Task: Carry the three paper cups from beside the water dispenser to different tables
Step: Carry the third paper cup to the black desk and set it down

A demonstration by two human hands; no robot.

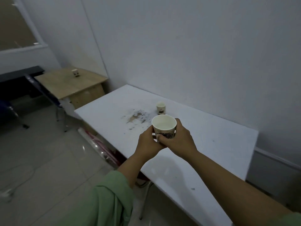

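While both hands, left hand (149, 141) and right hand (180, 138), clasp one upright paper cup (164, 126), a second cup (161, 108) stands just beyond them on the white table (211, 144).

Held cup (164, 126) base hidden behind fingers (164, 138)

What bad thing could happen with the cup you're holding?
The held cup is open-topped and gripped by the left hand and the right hand; squeezing or tilting might crush or spill it. The white table below already has a cup, so setting it here would likely break the different-tables rule.
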